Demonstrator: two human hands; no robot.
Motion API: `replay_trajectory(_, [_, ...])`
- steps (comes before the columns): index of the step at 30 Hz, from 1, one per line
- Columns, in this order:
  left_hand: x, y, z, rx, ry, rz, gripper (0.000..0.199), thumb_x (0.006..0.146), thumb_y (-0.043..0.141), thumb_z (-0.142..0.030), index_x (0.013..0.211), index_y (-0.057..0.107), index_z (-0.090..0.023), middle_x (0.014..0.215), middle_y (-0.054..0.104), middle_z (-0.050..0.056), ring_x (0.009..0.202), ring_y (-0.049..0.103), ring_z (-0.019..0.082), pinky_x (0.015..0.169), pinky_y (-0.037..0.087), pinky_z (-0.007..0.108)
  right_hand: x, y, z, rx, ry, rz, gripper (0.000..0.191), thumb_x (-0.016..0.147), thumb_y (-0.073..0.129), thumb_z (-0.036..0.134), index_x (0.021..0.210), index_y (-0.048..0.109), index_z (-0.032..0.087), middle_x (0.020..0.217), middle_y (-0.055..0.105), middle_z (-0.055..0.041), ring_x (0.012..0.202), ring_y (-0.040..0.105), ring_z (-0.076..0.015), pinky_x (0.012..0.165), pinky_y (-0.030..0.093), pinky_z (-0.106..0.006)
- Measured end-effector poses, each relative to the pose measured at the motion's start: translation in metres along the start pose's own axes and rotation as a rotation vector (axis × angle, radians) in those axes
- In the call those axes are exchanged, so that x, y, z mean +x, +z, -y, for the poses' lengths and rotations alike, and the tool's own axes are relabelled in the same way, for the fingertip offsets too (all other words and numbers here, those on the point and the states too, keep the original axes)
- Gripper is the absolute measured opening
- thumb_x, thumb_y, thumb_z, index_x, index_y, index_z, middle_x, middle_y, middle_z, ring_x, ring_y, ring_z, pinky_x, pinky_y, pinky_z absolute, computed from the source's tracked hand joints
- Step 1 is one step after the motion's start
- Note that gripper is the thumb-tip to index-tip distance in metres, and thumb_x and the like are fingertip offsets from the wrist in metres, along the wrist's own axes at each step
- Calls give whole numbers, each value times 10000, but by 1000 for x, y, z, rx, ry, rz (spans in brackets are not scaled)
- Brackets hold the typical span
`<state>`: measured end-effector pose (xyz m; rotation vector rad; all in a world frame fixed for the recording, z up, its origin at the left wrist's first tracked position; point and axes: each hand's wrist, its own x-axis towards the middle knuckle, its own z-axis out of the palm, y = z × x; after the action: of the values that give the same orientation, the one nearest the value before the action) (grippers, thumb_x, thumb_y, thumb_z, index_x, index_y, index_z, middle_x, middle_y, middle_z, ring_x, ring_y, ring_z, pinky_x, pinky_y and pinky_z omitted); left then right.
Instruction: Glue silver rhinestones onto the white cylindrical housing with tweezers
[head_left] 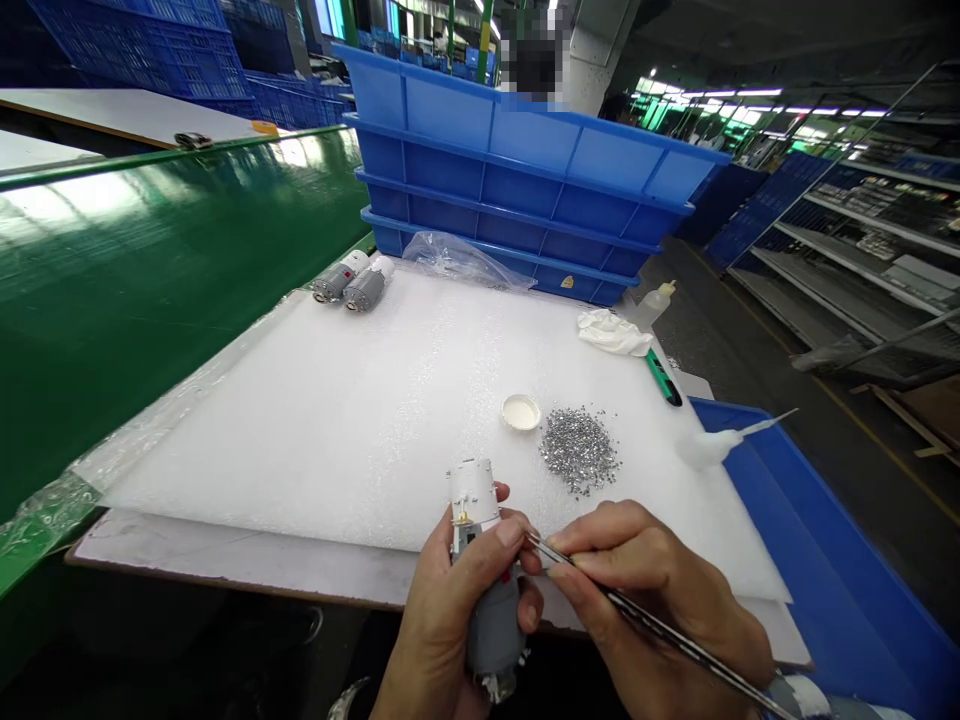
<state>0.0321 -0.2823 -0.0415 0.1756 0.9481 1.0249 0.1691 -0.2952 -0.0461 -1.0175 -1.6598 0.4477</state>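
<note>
My left hand (450,620) is shut around a grey electric motor (495,630) with a white end cap (472,492) and a small brass part at its side. My right hand (645,580) grips long steel tweezers (667,630), their tips at the motor, close to my left fingers. Whether the tips touch the motor is hidden. Beyond my hands, a heap of tiny silver parts (579,450) lies on a white foam sheet (300,430), next to a small white lid (521,411). Two similar motors (352,282) lie at the sheet's far edge.
Stacked blue plastic crates (517,170) stand behind the foam, with a clear plastic bag (457,260) against them. A white cloth (613,332), green utility knife (664,377) and needle-tip bottle (720,443) sit on the right. A green-topped workbench (150,280) runs along the left; shelving stands at the right.
</note>
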Motion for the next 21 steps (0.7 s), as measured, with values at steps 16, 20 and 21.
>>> replay_trajectory(16, [3, -3, -1, 28, -39, 27, 315, 815, 738, -238, 1096, 643, -135, 612, 618, -33, 491, 518, 66, 556, 472, 189, 2, -5, -4, 84, 85, 58, 221, 839, 664, 17, 888, 605, 224, 834, 725, 3, 775, 704, -110, 658, 580, -185])
replay_trajectory(20, [4, -4, 0, 70, -28, 70, 259, 853, 699, -254, 1072, 605, -152, 653, 614, -29, 510, 498, 64, 577, 465, 200, 0, -4, -6, 115, 141, 67, 217, 841, 662, 21, 867, 605, 229, 836, 708, 15, 758, 698, -101, 649, 565, -174])
replay_trajectory(21, [4, -4, 0, 80, -25, 77, 252, 863, 687, -257, 1073, 593, -155, 663, 612, -28, 512, 491, 64, 582, 464, 203, 0, -4, -6, 117, 158, 61, 208, 840, 668, 30, 852, 604, 228, 835, 704, 17, 741, 694, -95, 631, 558, -165])
